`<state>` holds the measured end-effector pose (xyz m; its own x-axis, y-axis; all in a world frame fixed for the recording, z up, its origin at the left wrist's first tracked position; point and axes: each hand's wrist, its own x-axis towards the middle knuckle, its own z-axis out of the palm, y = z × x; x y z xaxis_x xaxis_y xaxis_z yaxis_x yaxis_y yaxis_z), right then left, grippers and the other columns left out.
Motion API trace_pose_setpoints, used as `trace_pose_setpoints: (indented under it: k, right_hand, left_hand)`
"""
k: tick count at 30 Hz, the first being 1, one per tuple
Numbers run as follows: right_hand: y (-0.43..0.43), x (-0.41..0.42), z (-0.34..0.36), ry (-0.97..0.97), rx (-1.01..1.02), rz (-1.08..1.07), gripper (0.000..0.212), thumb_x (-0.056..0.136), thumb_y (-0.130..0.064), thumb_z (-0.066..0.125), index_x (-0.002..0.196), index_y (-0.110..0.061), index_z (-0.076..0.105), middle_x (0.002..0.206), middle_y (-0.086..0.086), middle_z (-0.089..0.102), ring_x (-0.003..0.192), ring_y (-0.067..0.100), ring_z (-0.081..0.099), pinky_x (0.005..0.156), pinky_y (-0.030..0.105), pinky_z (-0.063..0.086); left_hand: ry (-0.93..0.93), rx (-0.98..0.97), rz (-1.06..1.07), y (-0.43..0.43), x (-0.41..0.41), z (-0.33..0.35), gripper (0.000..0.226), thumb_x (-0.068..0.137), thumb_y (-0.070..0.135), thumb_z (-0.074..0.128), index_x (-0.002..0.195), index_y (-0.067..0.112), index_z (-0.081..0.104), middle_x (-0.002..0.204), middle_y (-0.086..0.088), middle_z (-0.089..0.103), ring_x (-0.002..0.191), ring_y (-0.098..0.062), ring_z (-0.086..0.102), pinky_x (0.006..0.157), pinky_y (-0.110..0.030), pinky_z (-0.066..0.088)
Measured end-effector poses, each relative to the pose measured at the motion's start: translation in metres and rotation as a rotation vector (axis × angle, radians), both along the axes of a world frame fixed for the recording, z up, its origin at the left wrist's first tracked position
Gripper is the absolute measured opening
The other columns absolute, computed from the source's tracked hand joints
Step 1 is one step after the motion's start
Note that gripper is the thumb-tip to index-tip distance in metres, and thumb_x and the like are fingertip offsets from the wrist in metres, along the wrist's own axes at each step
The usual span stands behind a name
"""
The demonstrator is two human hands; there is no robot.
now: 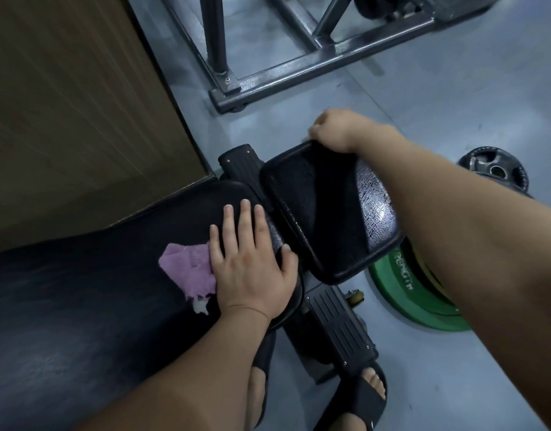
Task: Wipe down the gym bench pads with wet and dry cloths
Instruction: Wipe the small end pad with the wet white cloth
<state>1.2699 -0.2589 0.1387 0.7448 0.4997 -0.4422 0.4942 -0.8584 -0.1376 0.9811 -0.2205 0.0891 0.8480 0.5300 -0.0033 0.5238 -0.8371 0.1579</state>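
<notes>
Grey gym flooring [454,88] ran under the bench [339,325], with a wooden wall panel [65,104] along its left side. From my remote seat I read the left hand [252,269] first. It lay flat, fingers straight and spread, palm pressing a purple cloth [190,269] onto the long pad [81,306] near that pad's end, thumb out at the right edge. Nothing was clutched. I judged the flat press kept the cloth in full contact for wiping.

The right hand [339,132] reached to the far edge of the seat pad [376,209], fingers curled over it where a dark cloth [333,206] ended. It seemed to grip that cloth, though blur hid the fingertips. The cloth lay as a strip across the middle of the seat pad, from far edge to near edge, probably so it could be dragged along the vinyl, which shone on the right side.

By the bench's right side a green weight plate [423,290] lay flat, its white lettering reading "…ENGTH", the start hidden by the pad. A black plate [495,171] beyond it showed no writing I could read.
</notes>
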Motion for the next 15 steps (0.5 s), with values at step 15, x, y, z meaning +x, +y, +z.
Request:
trace_pose_setpoints:
  k: [15]
  right_hand:
    - [-0.042,-0.006,0.004,0.205,0.273,-0.23,0.043,0.108,-0.04,0.041,0.127,-0.01,0.063,0.137,0.017,0.057,0.126,0.033,0.052,0.1,0.032,0.037]
  left_hand:
    - [-0.012,0.013,-0.008,-0.001,-0.001,0.0,0.077,0.092,0.051,0.037,0.158,0.011,0.03,0.167,-0.007,0.019,0.156,-0.029,0.008,0.124,-0.056,0.011]
